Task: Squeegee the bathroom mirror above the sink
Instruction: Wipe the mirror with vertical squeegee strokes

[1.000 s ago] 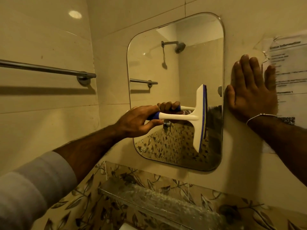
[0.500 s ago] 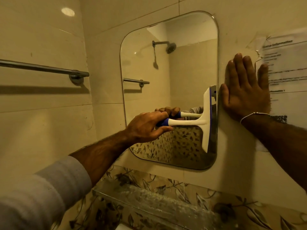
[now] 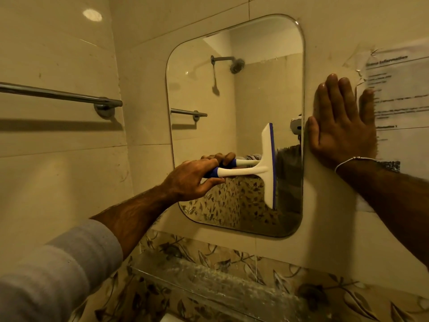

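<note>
A rounded rectangular mirror [image 3: 234, 94] hangs on the cream tiled wall. My left hand [image 3: 192, 178] grips the blue end of a white squeegee [image 3: 267, 166] by its handle. The squeegee's blade stands vertical and presses on the glass in the lower right part of the mirror, a short way in from the right edge. My right hand [image 3: 343, 122] lies flat and open on the wall just right of the mirror, fingers up, a thin bracelet on the wrist.
A chrome towel rail [image 3: 58, 95] runs along the left wall. A taped paper notice [image 3: 399, 94] hangs right of my right hand. Below the mirror a clear glass shelf [image 3: 209, 282] juts out over leaf-patterned tiles.
The squeegee reached the mirror's right edge half a second ago and now stands a little further left. My right hand stays flat on the wall.
</note>
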`<state>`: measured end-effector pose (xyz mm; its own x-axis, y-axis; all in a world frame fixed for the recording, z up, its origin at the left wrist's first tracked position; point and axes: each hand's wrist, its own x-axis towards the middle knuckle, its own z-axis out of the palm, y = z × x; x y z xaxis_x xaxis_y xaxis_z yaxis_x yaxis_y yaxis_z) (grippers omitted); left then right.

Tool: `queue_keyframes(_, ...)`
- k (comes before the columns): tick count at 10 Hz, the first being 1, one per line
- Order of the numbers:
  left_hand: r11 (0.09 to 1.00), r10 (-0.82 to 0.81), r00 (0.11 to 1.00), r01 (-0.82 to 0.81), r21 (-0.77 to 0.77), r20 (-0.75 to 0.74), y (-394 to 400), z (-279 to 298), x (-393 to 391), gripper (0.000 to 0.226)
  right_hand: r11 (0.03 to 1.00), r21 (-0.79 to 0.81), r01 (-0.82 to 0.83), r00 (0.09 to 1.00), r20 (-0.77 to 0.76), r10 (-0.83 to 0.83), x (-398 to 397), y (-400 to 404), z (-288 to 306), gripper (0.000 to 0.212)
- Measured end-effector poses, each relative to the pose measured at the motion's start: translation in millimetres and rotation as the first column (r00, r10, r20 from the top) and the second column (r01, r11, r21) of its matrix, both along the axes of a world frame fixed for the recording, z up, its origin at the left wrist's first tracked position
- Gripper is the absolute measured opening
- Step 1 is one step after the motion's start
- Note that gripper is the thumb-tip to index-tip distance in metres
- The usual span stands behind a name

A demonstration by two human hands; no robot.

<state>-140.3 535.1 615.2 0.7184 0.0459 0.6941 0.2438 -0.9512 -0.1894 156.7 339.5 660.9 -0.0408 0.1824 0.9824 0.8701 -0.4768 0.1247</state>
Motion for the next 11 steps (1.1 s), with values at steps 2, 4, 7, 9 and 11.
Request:
queue_keyframes(2, 0.999, 0.01, 1.0, -0.01, -0.054, -0.003, 18, -2, -25, 0.039, 1.0, 0.001, -0.005, 1.0, -0.012, 0.005, -2, -1, 0, 0.07)
queue_keyframes(4, 0.984, 0.126, 0.991, -0.131, -0.12, -0.053, 46, -2, -59, 0.056, 1.0, 0.0, -0.008, 1.0, -0.015, 0.008, -2, -2, 0, 0.07)
queue_keyframes(7, 0.936, 0.288, 0.954, -0.299, -0.188, -0.084, 72, -1, -112, 0.028, 1.0, 0.0, -0.009, 1.0, -0.028, 0.009, -1, 0, 0, 0.07)
queue_keyframes(9, 0.925, 0.354, 0.929, -0.364, -0.109, -0.103, 82, 2, -135, 0.03, 1.0, 0.004, -0.015, 1.0, -0.025, 0.015, -2, 0, -1, 0.07)
queue_keyframes(11, 0.907, 0.395, 0.91, -0.408, -0.105, -0.128, 86, 2, -149, 0.018, 1.0, 0.007, -0.013, 1.0, -0.023, 0.013, -3, -1, 0, 0.07)
